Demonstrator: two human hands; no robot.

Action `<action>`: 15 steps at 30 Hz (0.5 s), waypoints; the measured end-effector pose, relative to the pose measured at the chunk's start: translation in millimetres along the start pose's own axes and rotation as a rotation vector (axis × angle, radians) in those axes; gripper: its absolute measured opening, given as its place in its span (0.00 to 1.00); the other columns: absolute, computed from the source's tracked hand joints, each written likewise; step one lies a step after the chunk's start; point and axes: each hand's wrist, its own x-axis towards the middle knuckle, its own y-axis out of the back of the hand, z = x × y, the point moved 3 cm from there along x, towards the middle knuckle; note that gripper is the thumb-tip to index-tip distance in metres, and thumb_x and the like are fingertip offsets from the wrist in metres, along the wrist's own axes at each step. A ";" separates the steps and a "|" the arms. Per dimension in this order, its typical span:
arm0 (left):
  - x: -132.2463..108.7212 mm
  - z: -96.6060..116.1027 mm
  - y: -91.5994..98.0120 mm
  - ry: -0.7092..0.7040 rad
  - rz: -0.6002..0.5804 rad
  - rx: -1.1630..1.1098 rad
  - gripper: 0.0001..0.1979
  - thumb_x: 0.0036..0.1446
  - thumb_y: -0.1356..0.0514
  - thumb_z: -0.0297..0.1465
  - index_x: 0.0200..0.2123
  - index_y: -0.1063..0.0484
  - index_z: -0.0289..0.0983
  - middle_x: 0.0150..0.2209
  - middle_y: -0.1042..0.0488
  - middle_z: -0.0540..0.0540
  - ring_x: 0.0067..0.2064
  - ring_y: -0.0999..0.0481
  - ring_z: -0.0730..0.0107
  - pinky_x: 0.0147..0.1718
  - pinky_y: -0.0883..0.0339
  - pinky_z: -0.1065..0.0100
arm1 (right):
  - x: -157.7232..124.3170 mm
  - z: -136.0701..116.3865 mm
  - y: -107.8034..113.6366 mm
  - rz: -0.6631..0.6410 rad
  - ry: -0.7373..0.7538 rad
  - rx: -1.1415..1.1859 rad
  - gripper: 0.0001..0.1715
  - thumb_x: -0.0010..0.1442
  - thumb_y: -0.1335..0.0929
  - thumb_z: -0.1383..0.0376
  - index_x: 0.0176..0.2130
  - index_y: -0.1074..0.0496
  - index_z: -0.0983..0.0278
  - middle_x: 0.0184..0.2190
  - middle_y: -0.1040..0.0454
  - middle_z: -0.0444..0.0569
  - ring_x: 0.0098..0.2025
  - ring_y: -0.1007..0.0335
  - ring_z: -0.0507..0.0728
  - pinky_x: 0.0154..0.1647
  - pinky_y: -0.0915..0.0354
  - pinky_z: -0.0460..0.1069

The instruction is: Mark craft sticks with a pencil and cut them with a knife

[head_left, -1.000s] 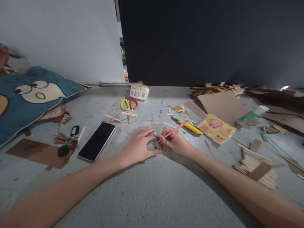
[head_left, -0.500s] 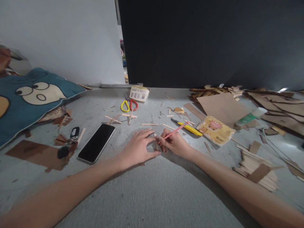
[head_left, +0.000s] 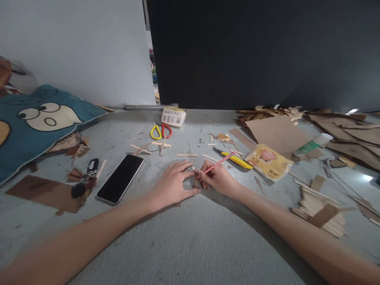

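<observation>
A slim pink pencil (head_left: pixel 219 161) is gripped in my right hand (head_left: pixel 221 180), its lower end down at a small wooden craft stick (head_left: pixel 194 179) on the table. Across from it, my left hand (head_left: pixel 173 182) rests on the tabletop, thumb and forefinger bracketing that stick at its two ends; the fingertips partly cover it. Just beyond the hands lie another craft stick (head_left: pixel 186 155) and one more light stick (head_left: pixel 210 158). A yellow utility knife (head_left: pixel 237 160) is to the right of the pencil's top end.
On the left are a black phone (head_left: pixel 121 178), keys (head_left: pixel 86 180), cardboard (head_left: pixel 44 193) and a blue cushion (head_left: pixel 47 122). Scissors (head_left: pixel 160 131) and crossed sticks (head_left: pixel 162 145) lie farther back. To the right are a yellow packet (head_left: pixel 268 161), a glue stick (head_left: pixel 313 145) and piled craft sticks (head_left: pixel 317 206).
Both hands stay almost in place, with the pencil still at the craft stick. The whole view has shifted very slightly.
</observation>
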 end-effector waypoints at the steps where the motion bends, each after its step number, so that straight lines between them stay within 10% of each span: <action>1: 0.1 -0.2 -0.2 0.000 0.001 0.000 0.23 0.57 0.28 0.44 0.54 0.20 0.43 0.67 0.29 0.40 0.71 0.35 0.43 0.70 0.42 0.42 | -0.1 -0.5 -0.2 -0.002 -0.001 0.001 0.30 0.67 0.34 0.37 0.32 0.39 0.57 0.18 0.29 0.40 0.19 0.30 0.53 0.21 0.34 0.48; 15: -0.5 -2.4 -2.1 0.001 -0.002 -0.004 0.23 0.58 0.29 0.45 0.54 0.20 0.44 0.67 0.29 0.40 0.72 0.35 0.44 0.70 0.43 0.42 | 0.6 2.7 0.2 -0.001 0.005 0.016 0.30 0.67 0.34 0.36 0.32 0.39 0.57 0.18 0.29 0.40 0.18 0.31 0.52 0.21 0.34 0.47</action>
